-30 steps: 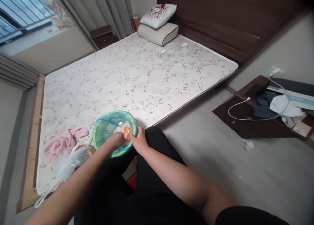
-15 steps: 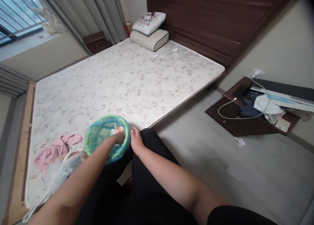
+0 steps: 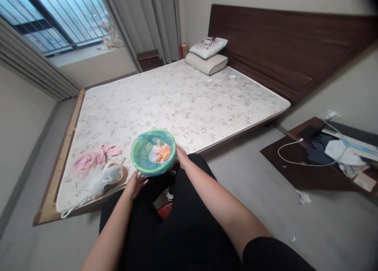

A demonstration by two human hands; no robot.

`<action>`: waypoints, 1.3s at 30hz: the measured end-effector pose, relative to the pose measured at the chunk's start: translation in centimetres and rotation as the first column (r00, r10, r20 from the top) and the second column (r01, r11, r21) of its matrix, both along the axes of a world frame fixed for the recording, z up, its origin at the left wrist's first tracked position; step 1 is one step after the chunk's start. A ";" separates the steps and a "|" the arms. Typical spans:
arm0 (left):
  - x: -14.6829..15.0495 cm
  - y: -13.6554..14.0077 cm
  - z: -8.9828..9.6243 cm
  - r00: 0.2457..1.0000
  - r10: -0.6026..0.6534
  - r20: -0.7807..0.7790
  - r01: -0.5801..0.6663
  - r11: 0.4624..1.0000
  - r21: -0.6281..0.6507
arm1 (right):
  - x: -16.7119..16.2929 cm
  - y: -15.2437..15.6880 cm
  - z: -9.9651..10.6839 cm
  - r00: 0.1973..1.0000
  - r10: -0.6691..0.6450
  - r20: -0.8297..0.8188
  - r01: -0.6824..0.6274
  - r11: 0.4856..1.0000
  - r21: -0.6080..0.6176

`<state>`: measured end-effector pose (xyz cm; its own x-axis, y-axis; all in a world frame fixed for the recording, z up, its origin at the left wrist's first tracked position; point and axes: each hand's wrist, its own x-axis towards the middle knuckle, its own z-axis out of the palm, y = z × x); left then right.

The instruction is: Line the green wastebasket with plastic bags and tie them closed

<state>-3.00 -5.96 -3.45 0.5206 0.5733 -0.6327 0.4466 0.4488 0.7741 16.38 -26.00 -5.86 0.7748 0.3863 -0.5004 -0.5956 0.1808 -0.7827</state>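
A green-rimmed waste basket (image 3: 135, 160) lined with a thin blue bag is held just in front of my knees, at the bed's near edge. Crumpled white and orange wrappers (image 3: 161, 153) lie inside it. My right hand (image 3: 182, 157) grips its right side, the fingertips partly hidden behind the wall. Below the rim on the left is my left hand (image 3: 136, 183), fingers apart and close to the basket; whether it touches is unclear. Left of the basket, a clear plastic bag (image 3: 102, 179) with things in it and a pink cloth (image 3: 91, 160) rest on the mattress.
The letter-printed mattress (image 3: 141, 101) fills the middle, with two stacked pillows (image 3: 206, 62) by the dark headboard (image 3: 265, 46). To the right stands a cluttered nightstand (image 3: 283, 164) with a white cable. Crumpled tissue (image 3: 303, 197) lies on the floor.
My left hand has come out of the basket and now is at its outer left side. The wrappers inside show fully. The view has tilted up and turned left.
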 end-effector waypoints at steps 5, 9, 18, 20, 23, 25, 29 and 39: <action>-0.2 -1.4 -2.2 0.979 0.045 0.197 -0.021 0.992 -0.124 | -2.5 -1.8 1.7 0.994 0.076 -0.076 -0.078 0.997 -0.014; 0.0 -1.4 -1.8 0.945 0.121 0.303 -0.046 0.969 -0.243 | -6.2 -2.8 2.1 0.978 -0.011 -0.210 0.003 0.999 -0.039; -0.6 -3.0 -0.2 0.882 0.075 0.465 0.073 0.954 -0.292 | -7.7 -3.7 3.1 0.978 -0.150 -0.142 0.158 0.986 0.049; -0.7 -3.4 -0.2 0.879 0.032 0.476 0.122 0.949 -0.290 | -6.7 -4.0 3.5 0.962 -0.238 -0.135 0.240 0.971 -0.004; -0.7 -3.6 -0.5 0.892 0.033 0.450 0.121 0.944 -0.309 | -5.5 -4.4 4.1 0.963 -0.251 -0.101 0.243 0.966 -0.090; -0.4 -3.3 -1.0 0.895 0.118 0.430 0.038 0.941 -0.338 | -5.1 -4.7 4.4 0.975 -0.212 -0.068 0.203 0.972 -0.122; 0.4 -2.1 -1.8 0.858 0.270 0.437 -0.094 0.919 -0.383 | -5.2 -5.0 4.8 0.988 -0.140 0.063 0.149 0.974 -0.169; 1.6 -0.1 -0.6 0.917 0.205 0.341 -0.055 0.915 -0.400 | -4.3 -6.6 6.6 0.994 0.013 0.113 0.007 0.985 -0.170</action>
<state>-1.37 -6.02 -4.01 0.6955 0.4103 -0.5898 0.0797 0.7717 0.6309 12.10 -32.57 0.75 0.8290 0.3056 -0.4684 -0.5020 0.0375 -0.8641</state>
